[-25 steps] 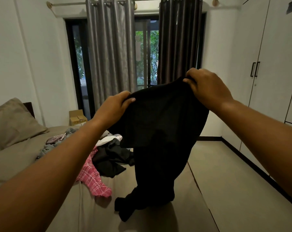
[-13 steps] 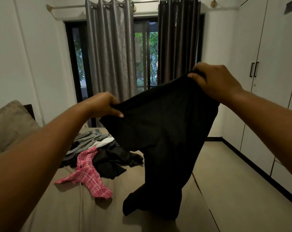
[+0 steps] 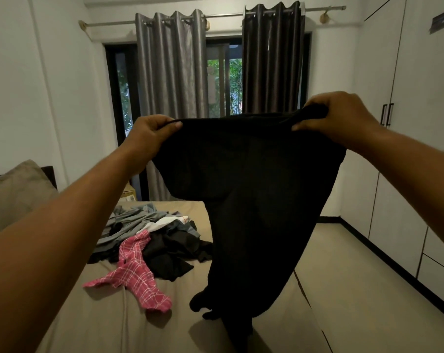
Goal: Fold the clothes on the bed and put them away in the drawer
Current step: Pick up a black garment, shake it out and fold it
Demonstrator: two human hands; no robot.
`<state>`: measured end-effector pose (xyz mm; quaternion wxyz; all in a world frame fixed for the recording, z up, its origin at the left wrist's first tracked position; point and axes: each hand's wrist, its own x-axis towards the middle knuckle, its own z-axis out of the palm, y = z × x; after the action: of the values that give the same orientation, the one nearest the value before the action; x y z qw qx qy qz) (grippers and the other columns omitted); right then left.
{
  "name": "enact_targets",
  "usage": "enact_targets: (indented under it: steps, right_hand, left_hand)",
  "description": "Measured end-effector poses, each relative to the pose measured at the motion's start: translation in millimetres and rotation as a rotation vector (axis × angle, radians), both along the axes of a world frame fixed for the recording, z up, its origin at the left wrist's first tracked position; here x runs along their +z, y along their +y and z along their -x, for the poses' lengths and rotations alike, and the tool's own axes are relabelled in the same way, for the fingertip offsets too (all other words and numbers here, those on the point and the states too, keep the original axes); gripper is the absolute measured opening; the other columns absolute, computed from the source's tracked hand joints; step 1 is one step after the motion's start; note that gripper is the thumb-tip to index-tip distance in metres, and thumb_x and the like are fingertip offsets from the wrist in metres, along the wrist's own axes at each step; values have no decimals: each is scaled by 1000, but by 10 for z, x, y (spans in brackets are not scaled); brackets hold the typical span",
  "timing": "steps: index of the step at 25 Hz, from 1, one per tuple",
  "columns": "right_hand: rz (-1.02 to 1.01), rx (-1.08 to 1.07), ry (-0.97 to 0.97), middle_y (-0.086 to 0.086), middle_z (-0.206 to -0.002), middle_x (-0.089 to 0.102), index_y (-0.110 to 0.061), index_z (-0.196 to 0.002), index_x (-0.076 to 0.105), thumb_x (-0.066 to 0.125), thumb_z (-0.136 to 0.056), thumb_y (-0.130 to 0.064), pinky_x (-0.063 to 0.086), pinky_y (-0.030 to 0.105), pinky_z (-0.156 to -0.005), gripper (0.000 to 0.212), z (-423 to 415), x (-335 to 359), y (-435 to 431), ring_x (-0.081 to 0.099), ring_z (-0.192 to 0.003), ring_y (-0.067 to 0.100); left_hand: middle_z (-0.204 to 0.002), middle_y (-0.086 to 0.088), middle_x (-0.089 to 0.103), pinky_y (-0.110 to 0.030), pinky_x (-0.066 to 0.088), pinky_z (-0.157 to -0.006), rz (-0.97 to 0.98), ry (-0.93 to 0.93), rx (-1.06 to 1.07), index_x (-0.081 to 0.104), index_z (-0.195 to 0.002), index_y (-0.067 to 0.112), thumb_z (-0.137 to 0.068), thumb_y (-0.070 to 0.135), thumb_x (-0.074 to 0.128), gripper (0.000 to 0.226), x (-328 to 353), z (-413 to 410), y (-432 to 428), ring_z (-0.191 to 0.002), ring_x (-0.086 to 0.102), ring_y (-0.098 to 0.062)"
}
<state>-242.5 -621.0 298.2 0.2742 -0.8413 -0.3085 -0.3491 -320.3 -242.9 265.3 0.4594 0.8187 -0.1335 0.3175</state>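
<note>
I hold a black garment (image 3: 251,189), probably trousers, stretched out in the air above the bed (image 3: 96,317). My left hand (image 3: 149,133) grips its top edge on the left, and my right hand (image 3: 335,118) grips the top edge on the right. The cloth hangs down and its lower end touches the bed's brown sheet. A heap of unfolded clothes (image 3: 149,225) lies on the bed behind it: grey, white and black pieces, with a pink checked garment (image 3: 134,276) at the front.
A brown pillow (image 3: 14,192) lies at the bed's head on the left. White wardrobe doors (image 3: 399,154) with drawer fronts (image 3: 437,273) low down line the right wall. Bare floor (image 3: 355,289) runs between bed and wardrobe. Grey curtains (image 3: 172,72) hang at the far window.
My two hands have moved apart and levelled out, so the garment's top edge is now stretched wide and straight. The view has shifted slightly left and up.
</note>
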Motion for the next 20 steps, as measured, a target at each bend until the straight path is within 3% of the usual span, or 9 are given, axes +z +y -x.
enact_targets:
  steps: [3,7,10,15,18,20]
  right_hand:
    - [7,5,-20,-1,-94,67,-16,-104,71,81,-81,-35,51,29,-77,31,16,119,-58,63,-90,17]
    - [164,-4,162,-9,-92,66,-20,-103,72,84,-76,-39,47,20,-72,36,48,71,-29,60,-87,5]
    - [242,37,281,-6,-98,68,-24,-106,71,84,-75,-38,56,31,-82,36,25,-28,30,64,-93,11]
    - [296,137,562,-1,-103,72,-24,-108,70,83,-79,-30,62,34,-81,32,33,-134,95,71,-95,19]
    - [361,61,587,1,-99,75,-21,-104,72,78,-82,-38,62,35,-83,28,-10,-194,169,73,-92,20]
    - [423,-10,676,5,-99,75,-21,-103,71,70,-86,-47,60,41,-89,31,-52,-227,206,74,-91,22]
  left_hand:
    - [-103,-8,72,-29,59,-84,71,109,-143,69,-109,8,-82,31,69,36,168,64,44,-101,71,-20]
    - [-101,-14,72,-42,58,-88,-213,344,-35,71,-101,8,-75,31,75,35,130,25,169,-98,70,-30]
    - [-94,-12,68,-35,56,-77,-309,412,45,67,-91,11,-85,17,73,10,-12,-48,154,-87,66,-25]
    - [-84,-6,63,-26,47,-65,-514,537,181,60,-80,14,-87,8,73,16,-91,-96,175,-79,61,-22]
    - [-89,-14,67,-24,48,-51,-421,682,165,55,-92,10,-92,1,64,13,-156,-120,191,-76,72,-25]
    - [-99,-21,70,-25,55,-53,-256,789,93,53,-101,10,-96,-2,58,13,-199,-114,204,-87,75,-31]
